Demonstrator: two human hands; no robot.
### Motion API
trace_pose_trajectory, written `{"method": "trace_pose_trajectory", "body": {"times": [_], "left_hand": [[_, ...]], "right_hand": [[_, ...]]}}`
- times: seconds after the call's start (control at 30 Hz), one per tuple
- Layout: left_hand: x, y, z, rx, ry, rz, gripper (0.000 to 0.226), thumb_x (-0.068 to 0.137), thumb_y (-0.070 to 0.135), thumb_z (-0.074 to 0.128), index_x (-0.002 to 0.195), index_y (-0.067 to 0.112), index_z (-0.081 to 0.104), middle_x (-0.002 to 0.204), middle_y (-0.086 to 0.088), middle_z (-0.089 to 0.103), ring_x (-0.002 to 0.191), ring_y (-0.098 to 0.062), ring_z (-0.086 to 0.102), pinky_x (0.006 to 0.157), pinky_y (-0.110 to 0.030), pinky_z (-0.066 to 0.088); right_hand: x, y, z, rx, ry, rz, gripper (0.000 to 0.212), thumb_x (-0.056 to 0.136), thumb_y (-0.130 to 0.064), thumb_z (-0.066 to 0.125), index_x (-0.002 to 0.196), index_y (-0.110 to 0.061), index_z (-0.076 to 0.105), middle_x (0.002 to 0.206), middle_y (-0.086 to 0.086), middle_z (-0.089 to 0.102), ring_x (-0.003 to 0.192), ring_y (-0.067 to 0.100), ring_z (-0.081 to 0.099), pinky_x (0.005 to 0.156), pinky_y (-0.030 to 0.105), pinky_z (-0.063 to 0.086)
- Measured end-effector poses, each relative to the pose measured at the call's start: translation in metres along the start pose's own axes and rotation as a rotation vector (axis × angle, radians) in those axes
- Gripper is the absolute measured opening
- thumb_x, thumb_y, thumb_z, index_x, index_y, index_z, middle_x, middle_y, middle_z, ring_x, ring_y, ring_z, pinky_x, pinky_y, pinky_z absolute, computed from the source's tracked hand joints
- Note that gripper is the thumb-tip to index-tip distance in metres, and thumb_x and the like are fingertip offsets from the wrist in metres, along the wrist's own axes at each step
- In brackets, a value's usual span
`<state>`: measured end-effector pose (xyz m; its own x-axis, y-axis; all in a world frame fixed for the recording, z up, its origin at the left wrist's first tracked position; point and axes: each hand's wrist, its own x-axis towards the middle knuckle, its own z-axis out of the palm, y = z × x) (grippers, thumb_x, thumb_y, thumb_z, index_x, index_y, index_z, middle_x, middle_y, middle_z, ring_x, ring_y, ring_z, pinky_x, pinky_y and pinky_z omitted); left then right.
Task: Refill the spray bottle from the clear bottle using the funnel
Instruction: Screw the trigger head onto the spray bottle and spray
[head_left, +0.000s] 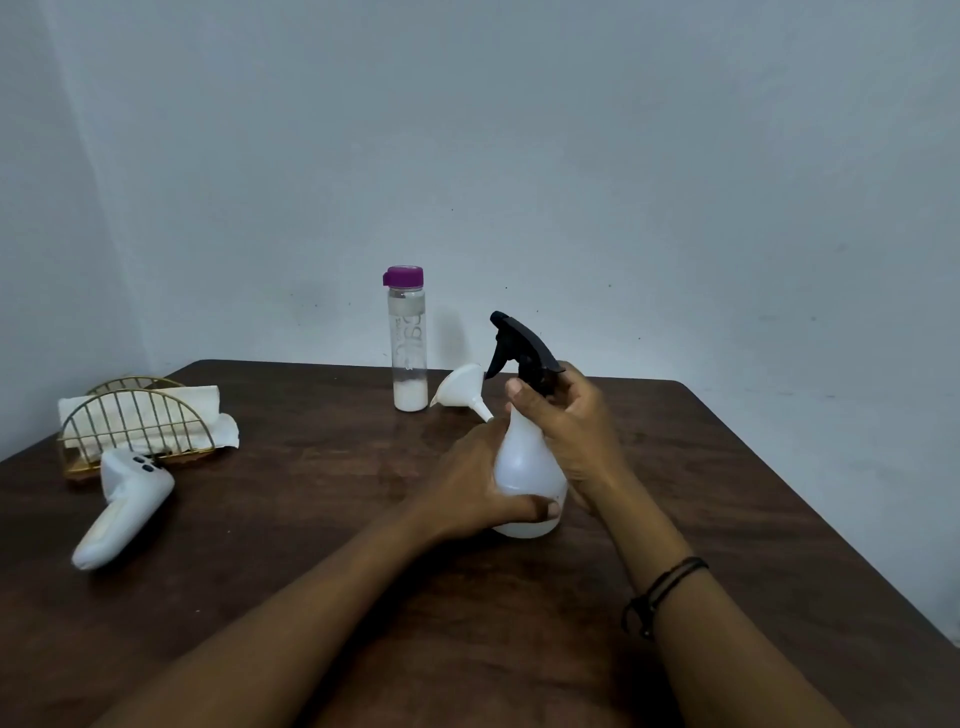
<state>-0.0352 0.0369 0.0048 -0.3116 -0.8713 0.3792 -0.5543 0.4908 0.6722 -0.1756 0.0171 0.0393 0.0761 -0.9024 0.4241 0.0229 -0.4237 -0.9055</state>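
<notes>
Sprayer (527, 457) stands mid-table, funnel (460, 391) at its 11 o'clock. Left hand (475, 488) wraps the light, slick belly; right hand (566, 415) fingers clamp the black collar, the best place to twist.

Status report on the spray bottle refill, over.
Left hand grips spray bottle body; right hand on black trigger head, still attached. Funnel lying on table; clear bottle capped. Nothing in the way.

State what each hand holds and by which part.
Both hold the spray bottle: left hand on its lower body, right hand around the neck under the black trigger head.
</notes>
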Motion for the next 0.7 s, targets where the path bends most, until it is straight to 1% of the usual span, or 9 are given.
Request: {"method": "trace_pose_trajectory", "body": {"times": [0.1,0.17,0.27,0.37,0.43,0.5,0.57,0.63,0.7], "left_hand": [[-0.002,-0.002,-0.004,0.005,-0.105,0.052,0.074,0.067,0.052,0.084,0.129,0.042,0.045,0.125,0.020,0.057,0.114,-0.001,0.056,0.094,-0.036,0.053],[-0.002,0.000,-0.005,0.019,-0.155,0.084,0.075,0.068,0.054,0.082,0.131,0.041,0.044,0.127,0.019,0.056,0.116,-0.001,0.055,0.096,-0.035,0.052],[-0.001,0.004,-0.007,-0.014,-0.255,0.109,0.070,0.073,0.046,0.082,0.132,0.034,0.047,0.126,0.015,0.060,0.113,-0.001,0.058,0.096,-0.033,0.053],[0.003,0.004,-0.021,-0.006,-0.384,0.086,0.067,0.076,0.044,0.080,0.133,0.029,0.048,0.127,0.010,0.062,0.113,-0.005,0.061,0.097,-0.035,0.053],[0.007,-0.003,-0.033,0.065,-0.420,0.065,0.064,0.079,0.051,0.072,0.135,0.031,0.049,0.130,0.009,0.061,0.116,-0.008,0.059,0.099,-0.038,0.051],[0.010,-0.013,-0.048,0.175,-0.350,0.010,0.062,0.080,0.056,0.060,0.136,0.030,0.052,0.132,0.004,0.059,0.119,-0.011,0.055,0.102,-0.040,0.047],[0.011,-0.023,-0.063,0.269,-0.206,-0.087,0.052,0.083,0.053,0.050,0.129,0.031,0.060,0.128,-0.002,0.061,0.113,-0.016,0.056,0.102,-0.041,0.045],[0.010,-0.032,-0.075,0.335,-0.072,-0.122,0.030,0.092,0.044,0.046,0.105,0.028,0.068,0.111,-0.005,0.067,0.097,-0.019,0.060,0.090,-0.040,0.049],[0.010,-0.044,-0.082,0.424,0.041,-0.126,0.023,0.096,0.039,0.046,0.085,0.027,0.063,0.093,-0.001,0.066,0.082,-0.018,0.059,0.076,-0.037,0.049]], "right_hand": [[0.000,-0.006,-0.004,0.011,-0.070,0.027,0.042,0.073,-0.039,0.081,0.109,-0.025,0.064,0.100,-0.002,0.070,0.099,0.022,0.068,0.087,0.042,0.057],[-0.001,-0.010,-0.004,-0.009,-0.124,0.020,0.048,0.075,-0.035,0.082,0.118,-0.027,0.062,0.105,-0.004,0.068,0.098,0.015,0.067,0.080,0.036,0.058],[-0.004,-0.018,-0.004,-0.041,-0.155,0.057,0.037,0.083,-0.019,0.077,0.118,-0.020,0.064,0.107,0.000,0.069,0.087,0.011,0.067,0.070,0.026,0.055],[-0.008,-0.024,-0.005,-0.043,-0.127,0.142,0.022,0.085,-0.012,0.072,0.106,-0.016,0.068,0.104,0.002,0.073,0.075,0.020,0.065,0.070,0.035,0.056],[-0.011,-0.026,-0.003,-0.054,-0.104,0.159,0.020,0.085,-0.007,0.067,0.104,-0.015,0.068,0.105,0.006,0.074,0.075,0.022,0.064,0.068,0.034,0.056],[-0.013,-0.028,0.000,-0.069,-0.074,0.174,0.019,0.084,-0.005,0.063,0.099,-0.014,0.070,0.103,0.011,0.074,0.073,0.020,0.062,0.063,0.032,0.054],[-0.015,-0.034,-0.002,-0.095,-0.053,0.212,0.020,0.079,-0.006,0.061,0.094,-0.014,0.073,0.097,0.012,0.074,0.063,0.018,0.058,0.055,0.028,0.051],[-0.014,-0.040,-0.006,-0.161,-0.088,0.255,0.024,0.072,-0.011,0.061,0.092,-0.012,0.074,0.096,0.010,0.075,0.058,0.016,0.056,0.052,0.026,0.048],[-0.013,-0.047,-0.012,-0.279,-0.162,0.313,0.031,0.064,-0.016,0.061,0.091,-0.011,0.075,0.100,0.010,0.074,0.057,0.016,0.056,0.053,0.025,0.047]]}}
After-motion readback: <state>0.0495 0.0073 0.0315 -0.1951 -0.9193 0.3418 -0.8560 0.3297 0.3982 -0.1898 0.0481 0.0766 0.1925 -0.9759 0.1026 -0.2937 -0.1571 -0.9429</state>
